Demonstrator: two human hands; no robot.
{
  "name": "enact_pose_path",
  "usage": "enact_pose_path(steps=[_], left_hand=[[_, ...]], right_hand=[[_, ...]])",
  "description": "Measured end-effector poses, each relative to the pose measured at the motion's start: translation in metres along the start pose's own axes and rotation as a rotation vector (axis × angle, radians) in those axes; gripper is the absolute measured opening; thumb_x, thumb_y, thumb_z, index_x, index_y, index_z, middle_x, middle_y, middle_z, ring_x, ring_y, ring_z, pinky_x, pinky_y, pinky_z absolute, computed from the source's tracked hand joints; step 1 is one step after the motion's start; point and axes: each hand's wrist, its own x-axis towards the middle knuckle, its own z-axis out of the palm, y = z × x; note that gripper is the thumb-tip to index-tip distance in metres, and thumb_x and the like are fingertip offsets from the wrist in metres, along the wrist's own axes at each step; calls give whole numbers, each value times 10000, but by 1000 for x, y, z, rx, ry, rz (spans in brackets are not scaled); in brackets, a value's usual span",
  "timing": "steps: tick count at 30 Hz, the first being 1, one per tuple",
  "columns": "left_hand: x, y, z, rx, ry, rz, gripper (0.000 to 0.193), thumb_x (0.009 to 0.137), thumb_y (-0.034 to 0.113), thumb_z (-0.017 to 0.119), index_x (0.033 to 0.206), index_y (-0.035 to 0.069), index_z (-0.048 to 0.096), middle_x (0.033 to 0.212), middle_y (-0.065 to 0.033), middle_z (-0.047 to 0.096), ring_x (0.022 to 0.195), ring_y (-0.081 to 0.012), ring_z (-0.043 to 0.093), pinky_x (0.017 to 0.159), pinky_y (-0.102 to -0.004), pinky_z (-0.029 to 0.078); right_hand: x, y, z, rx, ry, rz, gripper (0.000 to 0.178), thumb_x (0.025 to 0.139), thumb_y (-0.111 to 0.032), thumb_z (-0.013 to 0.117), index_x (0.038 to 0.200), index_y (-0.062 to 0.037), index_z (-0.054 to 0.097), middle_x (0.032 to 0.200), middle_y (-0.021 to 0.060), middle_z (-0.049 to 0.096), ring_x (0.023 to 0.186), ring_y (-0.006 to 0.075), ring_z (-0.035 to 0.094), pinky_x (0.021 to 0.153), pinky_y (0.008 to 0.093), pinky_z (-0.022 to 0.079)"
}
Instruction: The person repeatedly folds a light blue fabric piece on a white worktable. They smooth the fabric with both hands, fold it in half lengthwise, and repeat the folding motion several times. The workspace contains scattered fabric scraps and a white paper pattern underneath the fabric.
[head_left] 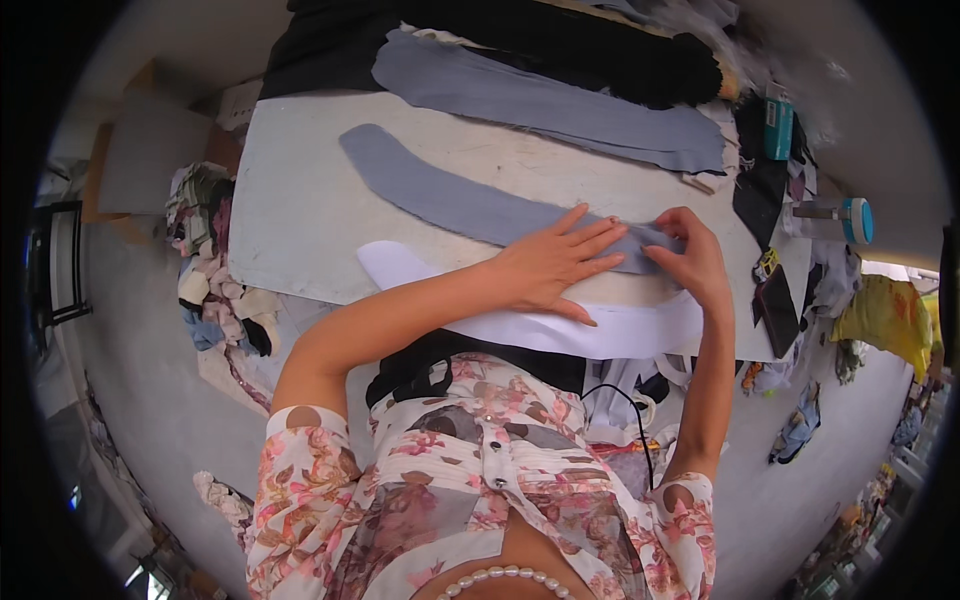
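Note:
A curved grey-blue fabric strip [430, 195] lies across the pale table. Flat on its right part rests my left hand [555, 265], fingers spread, the thumb reaching down toward a white curved strip [620, 330]. At the right end of the grey-blue piece, my right hand [697, 262] pinches the cloth between thumb and fingertips, and the fabric puckers a little there. The white strip curves along the near table edge, partly covered by my left forearm.
Behind lie stacked grey-blue fabric pieces [550, 100] and black cloth [600, 45]. On the right are a phone [777, 312], a clear jar with a blue lid [857, 220] and a teal box [778, 128]. Fabric scraps [225, 300] heap beside the table's left edge.

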Motion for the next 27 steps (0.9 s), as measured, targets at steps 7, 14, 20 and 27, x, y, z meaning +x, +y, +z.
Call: enact_pose_path(steps=[7,14,20,27], left_hand=[[-1,0,-2,42,-27,-10,936,841,745,379,1489,74,301,1574,-167,193,1470,-295,147,1194,-498,58],[-2,0,-1,36,-28,-17,953,832,764,371,1491,80,297,1574,-164,194,1472,-293,139,1196,-501,59],[-1,0,-1,41,28,12,910,859,739,346,1446,44,380,1554,-183,238,1464,-298,164,1189,-502,73],[-1,1,1,24,2,-17,910,856,730,387,1470,61,336,1569,-172,209,1471,-301,142,1192,-502,59]], right_hand=[[-13,38,-24,188,109,174,362,743,-76,727,1067,-18,577,886,42,624,736,115,541,678,262,467],[-14,32,-19,-119,198,155,373,756,-104,738,1090,-34,588,879,68,631,665,124,547,635,243,459],[-9,24,-25,255,257,109,229,893,-214,647,1002,-14,619,777,16,607,559,57,483,510,220,387],[15,40,-20,433,216,255,292,976,-278,542,910,-10,637,677,-2,577,481,39,430,442,202,312]])
